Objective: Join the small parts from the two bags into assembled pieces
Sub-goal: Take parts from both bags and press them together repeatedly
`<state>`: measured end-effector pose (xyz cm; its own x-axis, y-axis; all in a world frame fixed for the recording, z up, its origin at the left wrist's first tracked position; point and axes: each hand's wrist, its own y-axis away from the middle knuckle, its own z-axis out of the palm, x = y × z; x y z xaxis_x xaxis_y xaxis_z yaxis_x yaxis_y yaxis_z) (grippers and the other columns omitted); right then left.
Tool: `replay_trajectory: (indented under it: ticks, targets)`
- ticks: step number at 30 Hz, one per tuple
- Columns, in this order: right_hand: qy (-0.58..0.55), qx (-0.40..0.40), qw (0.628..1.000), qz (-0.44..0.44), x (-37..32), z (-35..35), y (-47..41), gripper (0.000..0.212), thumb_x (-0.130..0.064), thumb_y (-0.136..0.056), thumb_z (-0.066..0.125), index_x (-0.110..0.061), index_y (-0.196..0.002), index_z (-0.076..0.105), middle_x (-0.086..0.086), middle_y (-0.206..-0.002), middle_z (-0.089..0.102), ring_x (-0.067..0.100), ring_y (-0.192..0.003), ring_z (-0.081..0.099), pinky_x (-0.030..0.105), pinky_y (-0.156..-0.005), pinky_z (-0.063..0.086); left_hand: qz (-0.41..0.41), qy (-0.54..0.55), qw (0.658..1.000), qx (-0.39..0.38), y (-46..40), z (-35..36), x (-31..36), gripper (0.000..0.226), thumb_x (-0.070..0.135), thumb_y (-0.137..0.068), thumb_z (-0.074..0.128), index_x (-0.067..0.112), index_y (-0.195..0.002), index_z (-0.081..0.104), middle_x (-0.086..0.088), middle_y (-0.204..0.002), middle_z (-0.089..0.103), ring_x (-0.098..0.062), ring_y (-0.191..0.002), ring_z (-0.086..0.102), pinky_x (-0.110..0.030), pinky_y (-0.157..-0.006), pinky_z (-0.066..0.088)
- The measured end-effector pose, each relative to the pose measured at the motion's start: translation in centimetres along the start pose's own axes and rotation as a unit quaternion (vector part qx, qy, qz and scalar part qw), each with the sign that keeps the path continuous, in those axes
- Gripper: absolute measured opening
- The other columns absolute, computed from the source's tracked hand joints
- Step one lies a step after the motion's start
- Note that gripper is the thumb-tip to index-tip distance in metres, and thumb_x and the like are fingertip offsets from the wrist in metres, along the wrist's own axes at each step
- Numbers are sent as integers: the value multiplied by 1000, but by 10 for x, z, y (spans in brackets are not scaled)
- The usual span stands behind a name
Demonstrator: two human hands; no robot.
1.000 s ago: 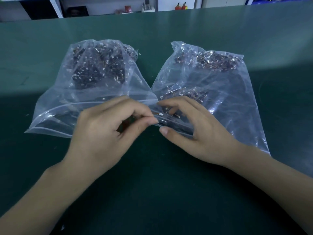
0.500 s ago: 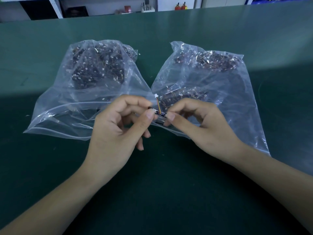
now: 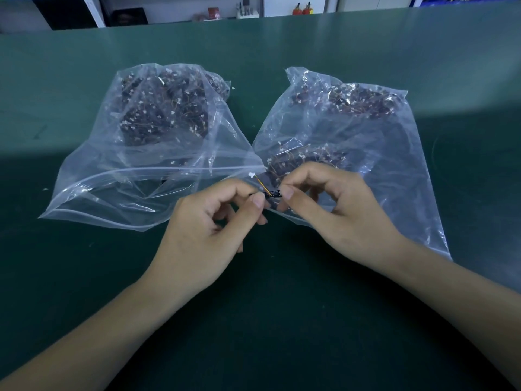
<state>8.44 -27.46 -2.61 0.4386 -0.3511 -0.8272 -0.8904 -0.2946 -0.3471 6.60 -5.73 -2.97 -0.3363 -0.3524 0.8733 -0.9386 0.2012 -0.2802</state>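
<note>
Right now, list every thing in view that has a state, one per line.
Left bag: mouth open toward the person, lying on the green table, full of small wired parts.
Right bag: lying flat, parts inside.
Small black part: held off the table, pinched at both ends, its white connector free.
Left hand: pinching the part.
Right hand: pinching the part.

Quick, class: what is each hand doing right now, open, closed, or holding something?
Left hand: pinches one end of the small black part.
Right hand: pinches the other end of it.
</note>
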Motion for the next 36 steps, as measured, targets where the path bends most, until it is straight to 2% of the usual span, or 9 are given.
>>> replay_trajectory:
  ticks: [5, 8, 12, 17, 21, 25, 29, 32, 36]
  targets:
    - [5, -21, 1000, 8, -1, 1, 0, 18, -24, -105, 65, -18, -90, 72, -7, -85, 73, 17, -82, 65, 42, -78, 50, 2, 12, 1000, 8, 0, 0, 3, 18, 34, -99, 65, 26, -86, 74, 1, -83, 76, -15, -50, 58, -19, -50, 44]
    - [8, -40, 999, 4, -2, 2, 1, 20, -28, -104, 65, -18, -89, 74, -8, -86, 73, 18, -84, 67, 30, -77, 49, 1, 29, 999, 30, -1, -1, 4, 21, 37, -92, 62, 24, -79, 72, -1, -77, 75, -12, -48, 55, -18, -50, 44]
    - [-5, -46, 999, 2, -3, 3, 2, 17, -23, -103, 68, -16, -89, 75, -6, -85, 74, 19, -83, 67, 42, -78, 51, 3, 25, 999, 37, 0, 0, 3, 21, 37, -90, 63, 22, -79, 73, -1, -74, 74, -14, -47, 52, -23, -49, 46]
    - [-42, -42, 998, 6, -4, -1, 1, 14, -11, -100, 70, -12, -87, 74, -1, -83, 73, 7, -78, 64, 17, -76, 45, 0, 14, 1000, 22, 1, 1, 3, 21, 41, -92, 62, 26, -83, 74, 0, -79, 76, -25, -50, 54, -31, -50, 46]
    - [-50, -38, 998, 16, -5, -1, 1, 15, -10, -99, 71, -14, -85, 74, -3, -81, 73, 6, -76, 62, 22, -74, 48, 1, 12, 1000, 17, 2, 3, 4, 21, 41, -92, 62, 26, -83, 74, 0, -79, 76, -24, -50, 53, -30, -50, 45]
    - [-50, -37, 998, 20, -6, 0, 2, 14, -12, -99, 71, -13, -86, 75, -1, -83, 74, 16, -80, 66, 38, -77, 51, -2, 11, 1000, 18, 0, 2, 3, 23, 39, -92, 62, 22, -83, 74, 0, -78, 75, -21, -49, 53, -26, -50, 46]
    - [-51, -37, 998, 14, -7, -1, 2, 14, -8, -98, 71, -12, -85, 74, 0, -80, 72, 5, -74, 60, 28, -73, 48, -4, 11, 1000, 14, 1, 2, 4, 22, 40, -94, 61, 26, -83, 73, 1, -79, 76, -21, -48, 54, -25, -49, 45]
    - [-55, -35, 998, 13, -6, -1, 1, 14, -10, -98, 71, -12, -84, 74, 1, -79, 71, 5, -73, 59, 21, -73, 45, 0, 10, 1000, 14, 1, 2, 4, 22, 40, -94, 61, 25, -84, 73, 1, -80, 76, -22, -48, 54, -28, -48, 45]
    - [-61, -41, 997, 17, -5, -1, 2, 13, -9, -98, 72, -13, -85, 75, 0, -80, 73, 3, -74, 60, 19, -74, 46, 1, 15, 1000, 16, 1, 2, 4, 23, 39, -93, 62, 23, -82, 74, 0, -77, 75, -18, -47, 52, -24, -50, 44]
